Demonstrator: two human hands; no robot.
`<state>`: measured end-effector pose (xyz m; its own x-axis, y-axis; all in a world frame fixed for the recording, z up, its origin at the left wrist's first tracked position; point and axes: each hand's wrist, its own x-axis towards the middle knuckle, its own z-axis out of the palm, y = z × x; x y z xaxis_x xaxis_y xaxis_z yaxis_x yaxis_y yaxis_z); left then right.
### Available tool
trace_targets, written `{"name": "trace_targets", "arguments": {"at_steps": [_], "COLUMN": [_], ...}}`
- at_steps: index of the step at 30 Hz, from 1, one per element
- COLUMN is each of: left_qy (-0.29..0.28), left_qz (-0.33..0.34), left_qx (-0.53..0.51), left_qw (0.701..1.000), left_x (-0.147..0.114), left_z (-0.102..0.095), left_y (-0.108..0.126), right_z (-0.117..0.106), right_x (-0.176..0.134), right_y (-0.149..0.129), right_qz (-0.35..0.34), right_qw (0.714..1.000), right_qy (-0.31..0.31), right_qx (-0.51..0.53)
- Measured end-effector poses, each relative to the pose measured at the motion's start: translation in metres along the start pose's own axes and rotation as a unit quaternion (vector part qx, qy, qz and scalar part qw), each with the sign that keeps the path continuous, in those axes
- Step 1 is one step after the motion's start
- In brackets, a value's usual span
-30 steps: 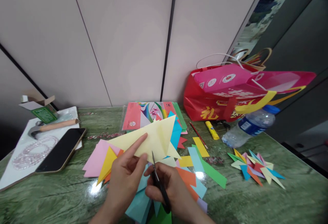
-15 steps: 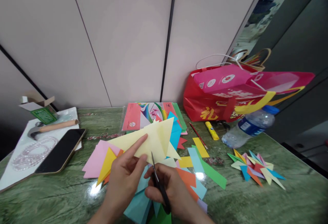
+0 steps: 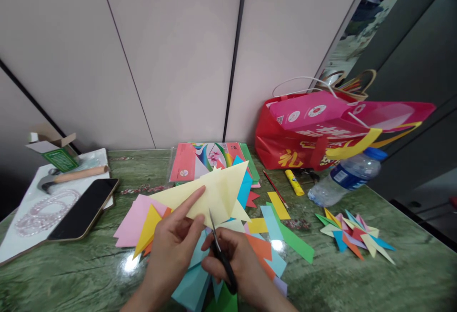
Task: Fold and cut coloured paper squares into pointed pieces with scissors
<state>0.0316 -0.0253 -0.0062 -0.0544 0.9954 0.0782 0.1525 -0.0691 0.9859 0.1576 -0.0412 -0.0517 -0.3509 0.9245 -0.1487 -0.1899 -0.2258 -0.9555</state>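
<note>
Between finger and thumb, my left hand point(image 3: 174, 236) grips the lower edge of a folded pale yellow sheet of paper point(image 3: 219, 190). My right hand point(image 3: 232, 255) holds scissors point(image 3: 222, 257) by their black handles, and the blades point up and away over the sheet's lower edge. Under and around both hands lie coloured paper pieces, among them pink sheets point(image 3: 134, 224), a folded yellow piece point(image 3: 146, 228), light blue paper point(image 3: 193, 286) and an orange piece point(image 3: 259, 246). How much of the paper is between the blades is hard to tell.
At the back are a coloured paper pack point(image 3: 183, 162), a red bag point(image 3: 271, 145), a water bottle point(image 3: 333, 186), a glue stick point(image 3: 294, 182) and a pencil point(image 3: 274, 188). Folded paper stars point(image 3: 357, 236) lie right. A phone point(image 3: 84, 209) and hammer point(image 3: 78, 175) lie left.
The scissor blades have tilted slightly left against the pale yellow paper, whose upper right tip has shifted a little to the right. Both hands keep their hold.
</note>
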Motion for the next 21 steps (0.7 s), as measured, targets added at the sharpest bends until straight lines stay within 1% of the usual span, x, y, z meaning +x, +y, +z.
{"name": "trace_targets", "arguments": {"at_steps": [2, 6, 13, 15, 18, 21], "left_qy": [0.002, -0.011, -0.029, -0.022, 0.004, 0.027], "left_qz": [-0.004, -0.004, -0.013, -0.017, -0.022, -0.024], "left_qx": [-0.002, -0.001, -0.017, -0.033, -0.055, -0.069], "left_qw": [1.000, 1.000, 0.999, 0.999, 0.998, 0.997], "left_x": [0.0001, 0.0004, 0.0012, 0.0019, 0.0028, 0.0028], "left_z": [0.0001, -0.0004, -0.0018, -0.0022, -0.0021, -0.0010], "left_y": [-0.0011, -0.0040, -0.0001, -0.0018, -0.0060, -0.0078], "right_z": [0.0003, 0.0000, 0.0017, 0.0020, 0.0017, 0.0013], "right_x": [0.0003, 0.0010, 0.0019, 0.0024, 0.0027, 0.0027], "right_y": [0.0009, 0.0026, 0.0011, 0.0027, 0.0059, 0.0070], "right_qz": [0.000, 0.004, 0.028, 0.027, 0.020, 0.019], "right_qw": [1.000, 1.000, 0.999, 0.999, 1.000, 1.000], "right_qy": [0.002, 0.002, 0.021, 0.017, 0.008, 0.013], "right_qx": [0.004, 0.011, 0.012, 0.018, 0.019, 0.018]}}
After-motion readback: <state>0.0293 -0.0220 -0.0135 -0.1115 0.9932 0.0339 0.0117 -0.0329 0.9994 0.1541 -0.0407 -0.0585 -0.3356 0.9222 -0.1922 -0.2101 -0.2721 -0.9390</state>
